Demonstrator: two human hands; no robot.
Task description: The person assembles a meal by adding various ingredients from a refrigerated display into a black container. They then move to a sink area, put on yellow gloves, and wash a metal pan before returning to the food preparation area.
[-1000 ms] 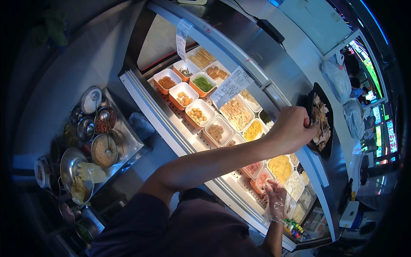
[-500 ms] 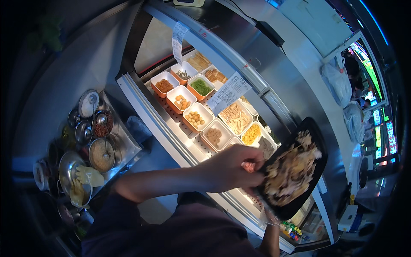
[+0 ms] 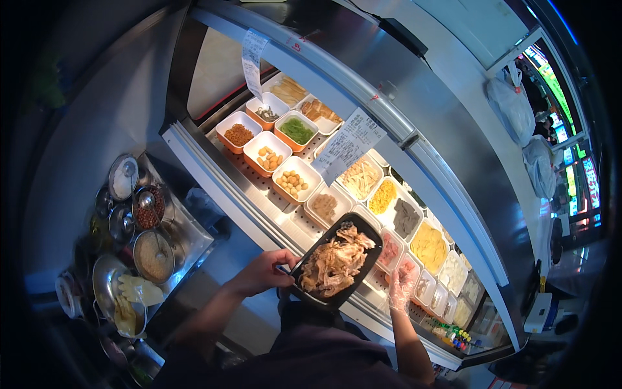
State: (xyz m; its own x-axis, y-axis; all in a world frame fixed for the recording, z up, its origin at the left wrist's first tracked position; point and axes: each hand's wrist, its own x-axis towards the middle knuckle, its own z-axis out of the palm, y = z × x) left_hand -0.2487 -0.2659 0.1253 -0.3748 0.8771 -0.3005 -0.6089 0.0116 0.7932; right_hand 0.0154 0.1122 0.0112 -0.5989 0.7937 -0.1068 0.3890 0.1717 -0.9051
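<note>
My left hand [image 3: 262,273] grips the left rim of a black rectangular dish [image 3: 324,301]. Shredded, browned meat [image 3: 337,259] fills the dish, which is held in front of my body. A small bluish thing shows by the left fingertips; what it is I cannot make out. To the right of the dish, my right hand [image 3: 403,279] wears a clear plastic glove. Its fingers are bunched over the tubs, beside one with pink slices [image 3: 389,249], and whatever they pinch is hidden.
A lit food case holds several white tubs, among them small potatoes [image 3: 293,183], shredded greens [image 3: 297,130] and yellow corn [image 3: 382,196]. Printed slips [image 3: 350,144] hang from its top bar. To the left, metal bowls [image 3: 154,255] stand on a cart; plastic bags [image 3: 510,110] hang far right.
The dish has come left and down toward my body, now more level. My left hand has drawn back with it. The gloved right hand, mostly hidden before, now shows over the tubs.
</note>
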